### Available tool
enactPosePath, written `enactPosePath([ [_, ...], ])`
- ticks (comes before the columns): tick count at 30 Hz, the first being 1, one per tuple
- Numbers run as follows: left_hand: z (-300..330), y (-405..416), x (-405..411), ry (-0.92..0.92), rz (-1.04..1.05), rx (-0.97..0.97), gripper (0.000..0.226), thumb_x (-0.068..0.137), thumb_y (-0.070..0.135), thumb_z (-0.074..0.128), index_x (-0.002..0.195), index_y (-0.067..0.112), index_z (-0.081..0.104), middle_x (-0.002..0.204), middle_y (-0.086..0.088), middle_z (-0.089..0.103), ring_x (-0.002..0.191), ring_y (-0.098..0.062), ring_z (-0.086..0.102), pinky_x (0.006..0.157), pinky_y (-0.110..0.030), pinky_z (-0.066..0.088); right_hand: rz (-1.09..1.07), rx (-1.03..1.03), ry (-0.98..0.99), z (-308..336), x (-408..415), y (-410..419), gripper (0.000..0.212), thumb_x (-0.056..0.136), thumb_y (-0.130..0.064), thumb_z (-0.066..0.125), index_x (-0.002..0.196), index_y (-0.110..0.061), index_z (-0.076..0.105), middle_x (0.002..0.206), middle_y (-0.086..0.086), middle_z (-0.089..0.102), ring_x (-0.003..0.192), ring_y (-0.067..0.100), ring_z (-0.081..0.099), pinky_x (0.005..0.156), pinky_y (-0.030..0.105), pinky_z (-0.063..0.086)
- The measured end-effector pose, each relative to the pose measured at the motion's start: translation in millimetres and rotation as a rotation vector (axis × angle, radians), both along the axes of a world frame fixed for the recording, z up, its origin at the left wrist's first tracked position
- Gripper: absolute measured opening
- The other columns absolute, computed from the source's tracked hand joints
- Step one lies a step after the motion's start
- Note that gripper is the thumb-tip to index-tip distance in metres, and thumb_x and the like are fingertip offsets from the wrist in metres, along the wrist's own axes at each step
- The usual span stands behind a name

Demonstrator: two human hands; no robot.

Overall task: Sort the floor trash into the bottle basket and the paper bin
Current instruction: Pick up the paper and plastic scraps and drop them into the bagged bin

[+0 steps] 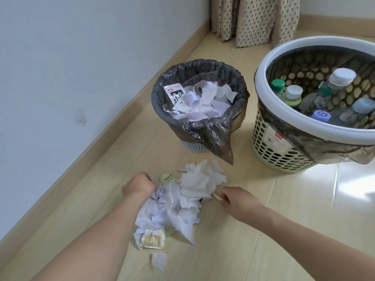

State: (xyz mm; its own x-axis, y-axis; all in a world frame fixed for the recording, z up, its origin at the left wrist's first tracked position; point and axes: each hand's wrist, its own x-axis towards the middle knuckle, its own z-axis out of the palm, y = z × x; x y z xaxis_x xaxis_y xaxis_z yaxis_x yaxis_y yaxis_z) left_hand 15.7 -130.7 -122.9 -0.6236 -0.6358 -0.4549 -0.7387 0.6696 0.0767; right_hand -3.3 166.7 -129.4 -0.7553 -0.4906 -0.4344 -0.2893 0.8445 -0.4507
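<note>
- Head view, looking down at a pale wooden floor point(253, 230) beside a white wall point(71, 57); two bare forearms are seen reaching forward from the bottom edge.
- One heap of crumpled white paper point(182, 199) is spread on the floor between the two hands, with a yellow-printed wrapper point(152, 239) at its near end and one loose white scrap point(159, 260) lying just apart, nearer the camera.
- The left hand point(138, 184) is curled at the heap's left edge, its fingers buried in the paper, so paper appears to be gripped, though the fingertips are hidden.
- The right hand point(237, 200) is set at the heap's right edge, where a small white shred point(218, 196) is pinched between thumb and fingers.
- Two containers are stood beyond the heap.
- One paper bin point(199, 136), small and lined with a grey bag, is placed near the wall; it is seen filled close to the rim with white paper scraps and one printed packet point(174, 94).
- One bottle basket point(284, 157), larger, cream, perforated, with a white rim and a dark liner, is stood to the right of the bin and apart from it.
- Five bottle caps can be counted inside the basket: one green point(277, 84), two white point(343, 76), one pale blue point(365, 105), one blue-violet point(320, 116).
- One dotted beige curtain point(255, 19) is hung at the far wall.
</note>
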Motion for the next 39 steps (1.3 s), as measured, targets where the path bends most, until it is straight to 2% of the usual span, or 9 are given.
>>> enactPosePath([
  [3,9,-4,14,0.116,0.004,0.049,0.017,0.084,0.014,0.052,0.091,0.027,0.060,0.094,0.000,0.062,0.088,-0.026,0.057,0.085,-0.031,0.044,-0.060,-0.106,0.010,15,-1,6,0.020,0.094,-0.025,0.048,0.079,-0.012,0.048,0.076,0.003,0.055,0.069,0.019,0.047,0.058,0.030,0.035],
  [11,85,-9,29,0.469,0.052,0.329,0.011,0.089,0.013,0.056,0.080,0.016,0.062,0.077,-0.003,0.070,0.058,-0.013,0.063,0.055,-0.025,0.042,-0.019,-0.259,0.269,98,-9,7,0.020,0.095,-0.029,0.052,0.081,-0.015,0.053,0.071,-0.004,0.056,0.067,0.018,0.051,0.056,0.029,0.033],
  [16,153,5,-2,0.559,-0.054,0.408,0.008,0.084,0.010,0.054,0.085,0.011,0.062,0.064,0.003,0.071,0.063,-0.020,0.054,0.063,-0.030,0.043,-0.094,-0.447,0.379,172,-33,-5,0.020,0.093,-0.025,0.054,0.076,-0.016,0.052,0.066,-0.005,0.053,0.059,0.009,0.047,0.053,0.023,0.036],
  [21,209,19,-38,0.688,-0.123,0.408,0.008,0.082,0.009,0.054,0.085,0.012,0.061,0.061,0.002,0.069,0.060,-0.020,0.054,0.065,-0.034,0.047,-0.084,-0.504,0.366,228,-68,-24,0.017,0.093,-0.025,0.056,0.076,-0.021,0.056,0.068,-0.007,0.061,0.055,0.006,0.052,0.051,0.019,0.041],
  [26,229,20,-85,0.840,-0.099,0.347,0.008,0.084,0.011,0.051,0.085,0.017,0.057,0.075,-0.004,0.071,0.055,-0.018,0.054,0.057,-0.027,0.040,-0.267,-0.631,0.232,253,-121,-47,0.014,0.092,-0.021,0.055,0.088,-0.010,0.062,0.076,0.004,0.069,0.066,0.021,0.066,0.067,0.041,0.058],
  [31,227,30,-125,0.967,-0.195,0.204,0.009,0.092,0.018,0.049,0.090,0.019,0.058,0.078,-0.001,0.065,0.071,-0.026,0.063,0.060,-0.031,0.046,-0.413,-0.701,0.148,254,-169,-61,0.016,0.090,-0.020,0.058,0.091,-0.005,0.063,0.078,0.011,0.072,0.065,0.022,0.067,0.073,0.043,0.061],
  [33,219,38,-138,0.997,-0.283,0.096,0.010,0.093,0.017,0.047,0.093,0.019,0.057,0.076,0.001,0.063,0.070,-0.025,0.059,0.061,-0.033,0.045,-0.469,-0.727,0.124,251,-188,-65,0.015,0.090,-0.021,0.058,0.091,-0.007,0.063,0.076,0.011,0.072,0.073,0.029,0.071,0.075,0.050,0.059],
  [36,200,46,-156,0.915,-0.397,0.016,0.015,0.093,0.016,0.044,0.096,0.020,0.058,0.078,0.000,0.063,0.074,-0.027,0.059,0.067,-0.037,0.049,-0.545,-0.774,0.107,244,-208,-71,0.016,0.092,-0.020,0.058,0.093,-0.005,0.063,0.077,0.012,0.072,0.078,0.032,0.071,0.074,0.045,0.060],
  [39,183,49,-167,0.666,-0.493,0.004,0.028,0.093,0.020,0.041,0.106,0.028,0.064,0.095,0.001,0.070,0.092,-0.026,0.063,0.091,-0.041,0.047,-0.575,-0.730,0.174,231,-220,-73,0.017,0.094,-0.021,0.057,0.092,-0.005,0.062,0.079,0.012,0.071,0.068,0.024,0.069,0.070,0.039,0.061],
])
